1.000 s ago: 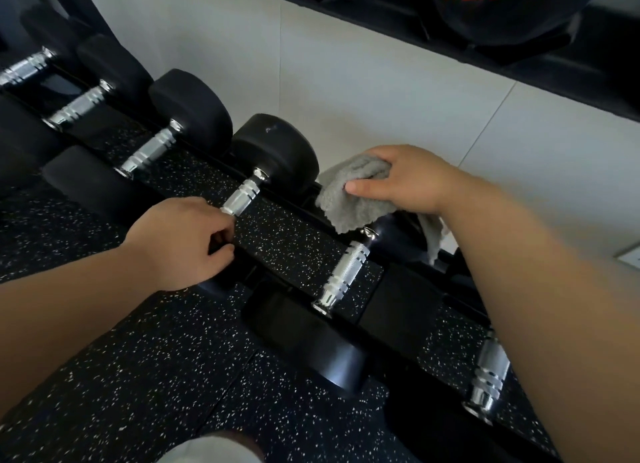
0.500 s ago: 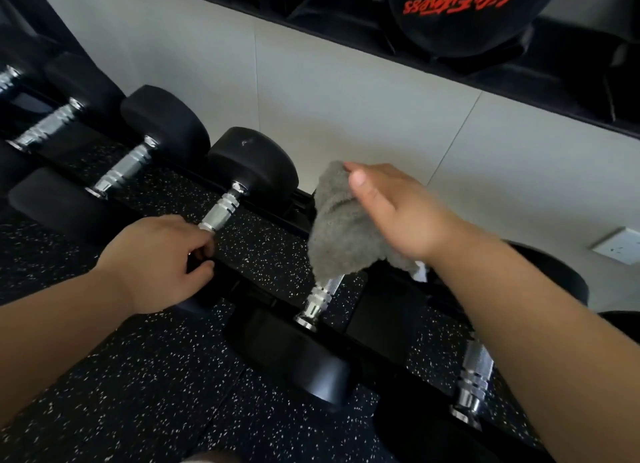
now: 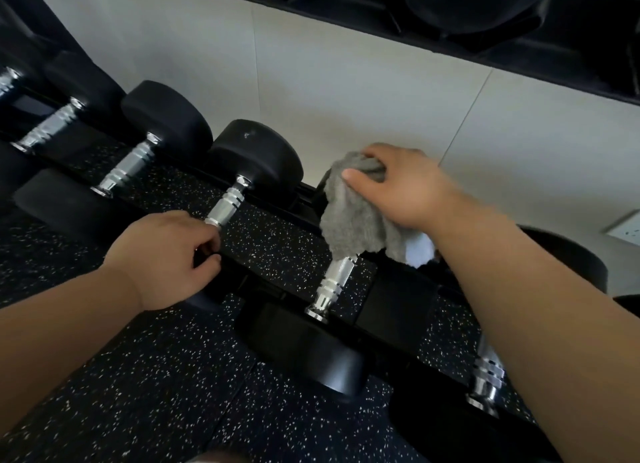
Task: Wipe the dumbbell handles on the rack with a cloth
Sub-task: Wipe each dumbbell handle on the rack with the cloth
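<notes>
Wiping handle (image 3: 333,284): far end under cloth (image 3: 353,220), right hand (image 3: 405,192) fingers clamped on it, near end bare. Left hand (image 3: 166,258) fingers curled round neighbour dumbbell (image 3: 256,157). Guess: other handles on rack (image 3: 394,300) not done yet.

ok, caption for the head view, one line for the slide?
Right hand grips a grey cloth draped over a chrome dumbbell handle; left hand grips the neighbouring dumbbell.

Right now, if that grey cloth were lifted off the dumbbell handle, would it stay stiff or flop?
Probably floppy: the grey cloth bunches under the right hand and drapes over the chrome handle. Likely light, since one corner hangs loose beside the wrist. Its fuzzy pile suggests it would cling rather than slip.
</notes>
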Demonstrator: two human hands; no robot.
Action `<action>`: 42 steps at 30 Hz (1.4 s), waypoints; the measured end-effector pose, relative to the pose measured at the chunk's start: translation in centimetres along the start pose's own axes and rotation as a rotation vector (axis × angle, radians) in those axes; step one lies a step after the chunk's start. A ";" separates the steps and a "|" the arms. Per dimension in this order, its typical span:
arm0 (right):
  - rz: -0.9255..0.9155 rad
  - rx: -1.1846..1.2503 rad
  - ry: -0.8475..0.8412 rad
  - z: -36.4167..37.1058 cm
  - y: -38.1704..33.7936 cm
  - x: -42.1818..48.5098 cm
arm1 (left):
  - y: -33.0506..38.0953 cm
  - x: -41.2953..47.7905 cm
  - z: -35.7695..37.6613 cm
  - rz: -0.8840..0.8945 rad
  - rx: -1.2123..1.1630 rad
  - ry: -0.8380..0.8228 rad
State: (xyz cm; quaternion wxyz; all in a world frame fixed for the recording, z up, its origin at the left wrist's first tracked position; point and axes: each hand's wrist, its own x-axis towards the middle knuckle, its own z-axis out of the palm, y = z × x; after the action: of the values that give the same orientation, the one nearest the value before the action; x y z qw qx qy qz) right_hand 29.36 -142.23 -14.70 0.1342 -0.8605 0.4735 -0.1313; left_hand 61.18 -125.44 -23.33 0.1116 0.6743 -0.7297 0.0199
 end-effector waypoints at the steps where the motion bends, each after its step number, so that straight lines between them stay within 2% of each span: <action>1: -0.017 0.056 -0.019 -0.1 -0.6 0.4 | 0.0 0.0 -0.1 -0.008 0.000 -0.009; 5: 0.138 0.293 -0.068 0.1 0.5 -0.2 | 0.4 0.0 -0.4 -0.008 0.007 -0.004; 10: 0.328 0.232 0.210 3.5 2.1 -4.5 | 0.5 0.1 -0.5 -0.058 -0.003 -0.023; 15: 0.367 0.235 0.315 4.7 1.5 -4.2 | 0.3 0.1 -0.6 -0.030 -0.006 -0.035; 23: 0.091 -0.220 0.236 2.8 -2.3 -0.3 | 0.4 -0.1 -0.7 -0.064 -0.001 -0.035; 26: 0.115 -0.073 0.218 2.1 -1.0 -1.6 | 0.5 -0.1 -0.8 -0.041 -0.009 -0.025; 29: 0.279 0.169 0.132 2.0 1.5 -4.3 | 0.8 -0.1 -1.0 -0.031 -0.024 0.002; 32: 0.332 0.171 0.073 2.2 1.8 -4.4 | 0.8 -0.1 -0.9 -0.021 -0.022 0.022; 34: 0.318 0.095 0.047 1.7 0.9 -2.8 | 0.7 -0.1 -0.7 -0.026 -0.024 0.012; 39: 0.103 -0.266 -0.074 0.5 -2.9 2.7 | 0.3 0.0 -0.5 -0.048 -0.001 -0.020; 42: 0.090 -0.341 -0.129 0.6 -4.5 5.0 | 0.6 0.0 -0.6 -0.051 0.007 -0.011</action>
State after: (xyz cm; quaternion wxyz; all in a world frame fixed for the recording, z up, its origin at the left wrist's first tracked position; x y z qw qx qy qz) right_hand 35.64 -144.08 -13.21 0.0221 -0.8555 0.5172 0.0125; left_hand 60.71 -125.30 -22.62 0.1057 0.6932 -0.7127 0.0158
